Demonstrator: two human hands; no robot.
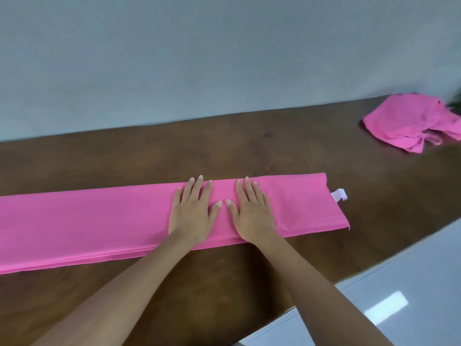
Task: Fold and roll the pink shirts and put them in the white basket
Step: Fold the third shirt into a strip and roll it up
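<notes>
Head view. Shirt [99,226] lies flat on the table [249,151], folded into a long narrow band. Long axis runs left to right across the view, slightly tilted, far-right end higher in frame; the left end runs out of frame. The right end is square-cut, with a white tag [338,195] sticking out past it.

Left hand [190,213] and right hand [252,213] lie side by side on the band right of its middle, palms down, fingers straight and spread, thumbs nearly touching. Both are pressing flat; neither grasps anything.

Handling, by judgement: light, soft, limp cloth in several layers, visible at the near edge. It will not hold shape if lifted by one point. Best taken at the right end, both hands across the width, and rolled along the long axis toward the left, with pressure kept even so the layers don't skew.

Second shirt [411,121] lies crumpled at the far right of the table, well apart. No basket in view.
</notes>
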